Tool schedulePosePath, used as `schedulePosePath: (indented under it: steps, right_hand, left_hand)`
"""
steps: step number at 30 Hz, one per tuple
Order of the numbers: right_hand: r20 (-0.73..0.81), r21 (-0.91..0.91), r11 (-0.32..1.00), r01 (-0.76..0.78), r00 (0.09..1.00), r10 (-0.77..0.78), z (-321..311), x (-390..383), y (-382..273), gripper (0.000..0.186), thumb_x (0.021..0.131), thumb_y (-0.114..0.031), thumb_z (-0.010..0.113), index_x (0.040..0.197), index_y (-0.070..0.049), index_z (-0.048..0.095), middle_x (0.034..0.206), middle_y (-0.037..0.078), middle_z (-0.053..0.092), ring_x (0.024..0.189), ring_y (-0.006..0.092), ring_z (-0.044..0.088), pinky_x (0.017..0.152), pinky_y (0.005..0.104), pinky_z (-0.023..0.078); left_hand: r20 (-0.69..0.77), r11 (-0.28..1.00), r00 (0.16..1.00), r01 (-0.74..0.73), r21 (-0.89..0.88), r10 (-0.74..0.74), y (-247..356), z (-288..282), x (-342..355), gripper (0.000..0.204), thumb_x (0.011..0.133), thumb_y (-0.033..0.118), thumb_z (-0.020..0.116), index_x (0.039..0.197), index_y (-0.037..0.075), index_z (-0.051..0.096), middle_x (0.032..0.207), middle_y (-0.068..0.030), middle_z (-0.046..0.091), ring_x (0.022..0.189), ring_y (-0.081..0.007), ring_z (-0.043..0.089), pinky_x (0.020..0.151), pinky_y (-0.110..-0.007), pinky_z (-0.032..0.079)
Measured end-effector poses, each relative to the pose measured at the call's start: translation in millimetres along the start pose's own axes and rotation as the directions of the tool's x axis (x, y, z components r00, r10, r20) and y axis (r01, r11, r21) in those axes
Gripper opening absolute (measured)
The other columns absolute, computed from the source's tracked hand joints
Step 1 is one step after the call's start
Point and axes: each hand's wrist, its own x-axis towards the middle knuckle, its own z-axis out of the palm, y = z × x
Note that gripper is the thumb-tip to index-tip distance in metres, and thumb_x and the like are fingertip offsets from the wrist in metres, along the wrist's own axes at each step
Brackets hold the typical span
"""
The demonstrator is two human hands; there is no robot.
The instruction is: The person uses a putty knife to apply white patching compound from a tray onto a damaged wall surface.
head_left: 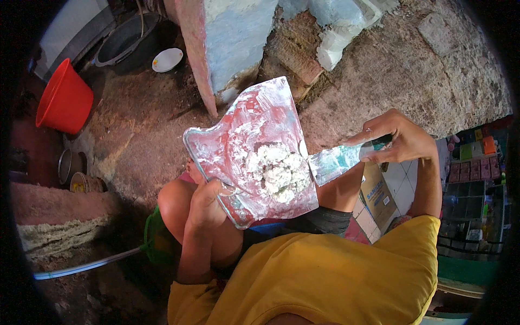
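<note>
My left hand (208,206) grips a reddish plastic scoop (244,119) smeared with white, held in front of me above my knees. A lumpy pile of white paste (276,170) lies on its face. My right hand (398,138) is closed on a putty knife (333,165), whose white-and-teal coated blade meets the scoop's right edge, beside the paste.
A painted wall corner (233,38) with a rough ledge (444,86) stands ahead. At left are a red bucket (62,100), black tub (122,46), white plate (167,59) and metal pan (69,168). Cardboard (379,197) lies right, near shelved small goods (476,168).
</note>
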Motion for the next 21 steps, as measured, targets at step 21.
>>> schedulePosePath:
  steps: [21]
  right_hand:
    - [-0.035, 0.084, 0.996, 0.012, 0.999, -0.009, -2.2, 2.7, 9.1, 0.043, 0.068, -0.013, 0.078, 0.109, -0.005, 0.066, 0.093, 0.013, 0.068, 0.076, 0.0206, 0.066, 0.066, 0.0292, 0.048]
  left_hand:
    - [0.002, 0.996, 0.997, 0.081, -0.037, -0.081, -0.3, 6.5, 1.6, 0.062, 0.07, -0.005, 0.039, 0.131, -0.002, 0.035, 0.121, -0.015, 0.05, 0.114, -0.0296, 0.05, 0.098, -0.042, 0.04]
